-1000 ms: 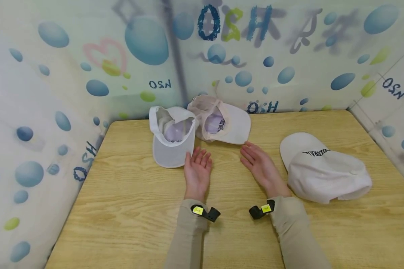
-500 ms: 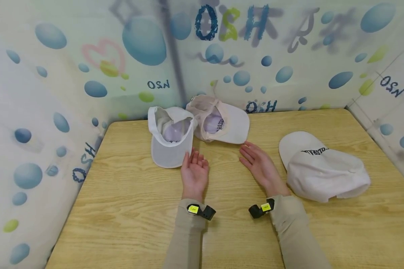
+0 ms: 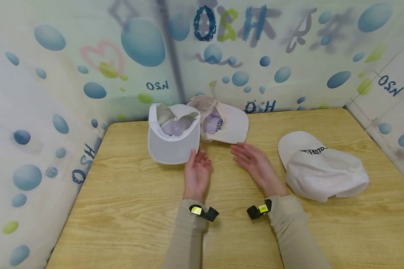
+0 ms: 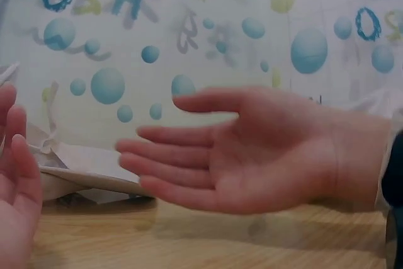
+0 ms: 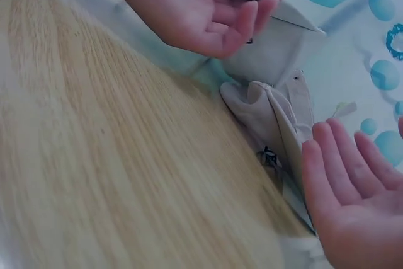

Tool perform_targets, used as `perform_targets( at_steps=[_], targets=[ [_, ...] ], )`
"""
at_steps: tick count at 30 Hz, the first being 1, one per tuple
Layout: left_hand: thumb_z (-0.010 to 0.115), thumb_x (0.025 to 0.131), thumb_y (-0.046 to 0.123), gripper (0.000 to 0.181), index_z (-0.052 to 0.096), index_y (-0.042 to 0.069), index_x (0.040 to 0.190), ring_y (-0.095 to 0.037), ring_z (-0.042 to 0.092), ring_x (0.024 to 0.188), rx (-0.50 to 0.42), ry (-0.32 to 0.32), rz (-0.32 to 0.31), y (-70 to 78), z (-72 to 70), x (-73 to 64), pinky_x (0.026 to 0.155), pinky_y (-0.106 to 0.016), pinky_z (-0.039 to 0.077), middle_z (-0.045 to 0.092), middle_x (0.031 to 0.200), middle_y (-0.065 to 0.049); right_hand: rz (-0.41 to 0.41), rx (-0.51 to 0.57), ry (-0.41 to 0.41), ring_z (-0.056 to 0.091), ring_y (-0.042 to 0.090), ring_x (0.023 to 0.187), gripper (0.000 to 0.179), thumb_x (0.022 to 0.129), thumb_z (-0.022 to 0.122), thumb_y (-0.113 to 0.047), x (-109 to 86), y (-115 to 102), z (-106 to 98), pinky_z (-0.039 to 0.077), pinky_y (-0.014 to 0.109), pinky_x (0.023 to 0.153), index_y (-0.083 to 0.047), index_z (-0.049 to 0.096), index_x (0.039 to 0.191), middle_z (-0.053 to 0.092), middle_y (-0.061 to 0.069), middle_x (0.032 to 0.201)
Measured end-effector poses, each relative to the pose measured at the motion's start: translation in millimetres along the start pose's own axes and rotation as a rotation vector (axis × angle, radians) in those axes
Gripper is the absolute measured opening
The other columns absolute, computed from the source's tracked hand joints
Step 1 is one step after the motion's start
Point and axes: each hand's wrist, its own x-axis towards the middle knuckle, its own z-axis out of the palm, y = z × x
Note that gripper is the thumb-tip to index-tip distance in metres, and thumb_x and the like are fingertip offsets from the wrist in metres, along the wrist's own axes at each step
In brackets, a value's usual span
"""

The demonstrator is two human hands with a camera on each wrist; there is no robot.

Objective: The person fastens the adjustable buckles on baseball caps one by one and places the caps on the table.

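A white cap [image 3: 171, 151] lies upturned at the back left, its hollow side facing up. My left hand [image 3: 198, 173] pinches the right corner of its brim between thumb and fingers; the right wrist view shows this cap [image 5: 271, 45] tilted, with its brim raised. Beside it, partly behind, rests a pale pinkish cap [image 3: 235, 123], also hollow side up, with dark lettering visible inside. My right hand [image 3: 257, 168] is held just in front of that cap's brim, palm turned inward and fingers straight, holding nothing. In the left wrist view the right hand [image 4: 245, 155] has its fingers spread.
A third white cap [image 3: 326, 172] with dark lettering lies crown up to the right of my right forearm. All the caps are on a wooden table [image 3: 121, 209]. A wall [image 3: 282, 45] with blue dots stands directly behind the table, and side walls flank it.
My left hand has taken hold of the left cap's brim, and that cap has lifted and turned slightly. My right hand has shifted a little to the left.
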Motion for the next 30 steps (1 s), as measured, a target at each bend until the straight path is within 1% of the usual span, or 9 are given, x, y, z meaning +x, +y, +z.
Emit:
perform_targets(
  at_steps=[3, 7, 11, 13, 16, 19, 22, 25, 30],
  targets=[
    [0.046, 0.094, 0.025, 0.022, 0.058, 0.007, 0.088, -0.014, 0.053, 0.076, 0.083, -0.041, -0.001, -3.9, 1.8, -0.6, 0.067, -0.024, 0.041, 0.061, 0.082, -0.002, -0.036, -0.029, -0.029, 0.036, 0.035, 0.122, 0.049, 0.094, 0.047, -0.022, -0.7, 0, 6, 0.028, 0.045, 0.099, 0.007, 0.033, 0.131, 0.040, 0.023, 0.132],
    [0.046, 0.094, 0.022, 0.021, 0.059, 0.007, 0.088, -0.015, 0.054, 0.078, 0.162, -0.098, -0.012, -8.7, 3.6, -2.2, 0.069, -0.024, 0.041, 0.061, 0.084, -0.003, -0.080, -0.088, -0.057, 0.038, 0.033, 0.121, 0.049, 0.094, 0.047, -0.021, -2.8, -3, 16, 0.029, 0.044, 0.099, 0.006, 0.034, 0.132, 0.042, 0.021, 0.130],
    [0.046, 0.094, 0.023, 0.020, 0.058, 0.007, 0.090, -0.016, 0.055, 0.083, 0.242, -0.165, -0.041, -11.7, 5.4, -5.6, 0.075, -0.026, 0.041, 0.061, 0.088, -0.004, -0.126, -0.193, -0.063, 0.041, 0.030, 0.119, 0.045, 0.094, 0.047, -0.024, -6.4, -8, 29, 0.031, 0.043, 0.098, 0.001, 0.040, 0.131, 0.047, 0.018, 0.128],
    [0.047, 0.094, 0.023, 0.019, 0.058, 0.008, 0.092, -0.016, 0.054, 0.086, 0.291, -0.204, -0.064, -12.8, 6.9, -7.7, 0.079, -0.028, 0.041, 0.061, 0.090, -0.004, -0.147, -0.274, -0.050, 0.046, 0.028, 0.115, 0.045, 0.093, 0.049, -0.026, -8.6, -10, 35, 0.037, 0.040, 0.094, -0.001, 0.043, 0.130, 0.049, 0.016, 0.126],
    [0.047, 0.093, 0.023, 0.018, 0.057, 0.009, 0.095, -0.016, 0.054, 0.088, 0.373, -0.253, -0.104, -15.0, 7.5, -10.0, 0.082, -0.031, 0.039, 0.060, 0.092, -0.004, -0.177, -0.386, 0.000, 0.054, 0.022, 0.098, 0.045, 0.091, 0.051, -0.029, -10.4, -12, 39, 0.046, 0.028, 0.076, -0.004, 0.046, 0.128, 0.054, 0.013, 0.120],
    [0.048, 0.093, 0.024, 0.018, 0.057, 0.009, 0.097, -0.017, 0.054, 0.089, 0.465, -0.294, -0.134, -16.7, 7.3, -12.3, 0.085, -0.034, 0.039, 0.060, 0.092, -0.004, -0.207, -0.472, 0.059, 0.054, 0.016, 0.073, 0.044, 0.090, 0.053, -0.029, -11.7, -14, 40, 0.043, 0.021, 0.058, -0.005, 0.048, 0.127, 0.059, 0.010, 0.108],
    [0.049, 0.093, 0.026, 0.019, 0.058, 0.009, 0.099, -0.017, 0.054, 0.090, 0.561, -0.347, -0.154, -18.0, 7.2, -14.2, 0.088, -0.037, 0.038, 0.059, 0.093, -0.004, -0.243, -0.502, 0.090, 0.049, 0.013, 0.058, 0.041, 0.090, 0.054, -0.026, -13.3, -16, 39, 0.041, 0.022, 0.051, -0.004, 0.050, 0.124, 0.058, 0.007, 0.086],
    [0.050, 0.092, 0.026, 0.021, 0.058, 0.009, 0.101, -0.017, 0.053, 0.091, 0.661, -0.414, -0.166, -19.0, 6.6, -14.8, 0.089, -0.039, 0.039, 0.059, 0.093, -0.005, -0.258, -0.510, 0.098, 0.047, 0.013, 0.050, 0.036, 0.090, 0.055, -0.024, -14.8, -19, 39, 0.041, 0.024, 0.047, 0.001, 0.053, 0.116, 0.050, 0.005, 0.068],
    [0.048, 0.093, 0.024, 0.023, 0.056, 0.007, 0.106, -0.020, 0.054, 0.088, 0.814, -0.505, -0.175, -21.0, 5.1, -14.0, 0.088, -0.045, 0.040, 0.059, 0.089, -0.009, -0.233, -0.502, 0.161, 0.043, 0.012, 0.042, 0.030, 0.090, 0.054, -0.027, -16.0, -22, 35, 0.038, 0.024, 0.040, 0.002, 0.053, 0.098, 0.047, 0.003, 0.060]
  ],
)
